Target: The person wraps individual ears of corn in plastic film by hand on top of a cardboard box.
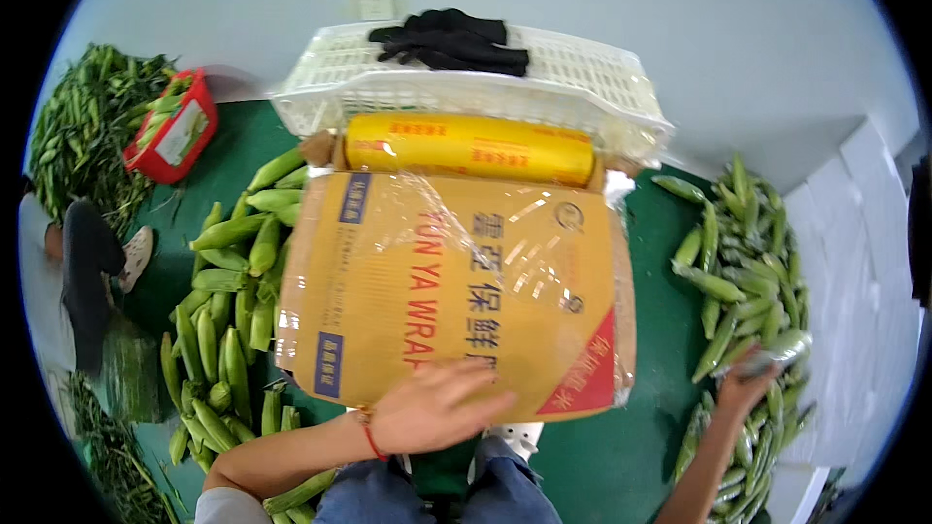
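My left hand (444, 404) is slightly blurred and holds nothing. Its fingers stretch over the near edge of a flat cardboard carton (378, 262), which bears large printing and is partly covered with clear film. At the carton's far end lies a yellow roll of cling film (470, 149). Over on the right, my right hand (746, 382) grips an ear of corn wrapped in clear film (783, 349). It is held above a pile of green ears of corn (750, 284), many of them in film. Unwrapped ears in green husks (226, 335) are heaped to the left of the carton.
Black gloves (459, 40) rest on a white plastic crate (590, 62) behind the roll. A red basket of corn (178, 131) sits at left beside a leafy green heap (87, 124). Another person's leg and shoe (137, 258) show at far left. The floor (582, 469) is green.
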A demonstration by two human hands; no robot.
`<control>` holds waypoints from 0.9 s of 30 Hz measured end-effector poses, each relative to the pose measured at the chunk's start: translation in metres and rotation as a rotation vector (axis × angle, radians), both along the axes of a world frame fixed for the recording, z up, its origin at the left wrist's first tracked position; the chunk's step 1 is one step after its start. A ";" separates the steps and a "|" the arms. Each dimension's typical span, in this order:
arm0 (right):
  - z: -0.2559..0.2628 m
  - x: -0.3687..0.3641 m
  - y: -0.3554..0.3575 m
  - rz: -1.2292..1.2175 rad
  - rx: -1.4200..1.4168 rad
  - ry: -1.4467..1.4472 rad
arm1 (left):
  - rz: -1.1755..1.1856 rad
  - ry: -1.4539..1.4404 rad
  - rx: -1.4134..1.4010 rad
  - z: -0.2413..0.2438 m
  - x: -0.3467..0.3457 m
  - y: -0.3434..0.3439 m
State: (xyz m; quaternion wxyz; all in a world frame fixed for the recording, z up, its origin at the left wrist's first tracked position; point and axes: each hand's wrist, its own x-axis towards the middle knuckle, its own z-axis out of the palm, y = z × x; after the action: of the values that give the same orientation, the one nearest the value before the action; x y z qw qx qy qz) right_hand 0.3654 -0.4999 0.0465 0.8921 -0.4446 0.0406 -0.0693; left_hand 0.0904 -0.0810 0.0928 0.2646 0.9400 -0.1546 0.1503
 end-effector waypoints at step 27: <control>0.021 -0.070 0.288 0.674 -1.577 -0.725 | 0.607 -0.221 -0.132 0.030 -0.069 0.138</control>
State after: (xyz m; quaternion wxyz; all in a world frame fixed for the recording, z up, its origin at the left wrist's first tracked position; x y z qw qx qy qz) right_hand 0.2952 -0.2124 0.0674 0.2633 -0.8618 -0.4306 0.0514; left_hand 0.0219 0.0570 0.1226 0.2496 0.9020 0.1150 0.3331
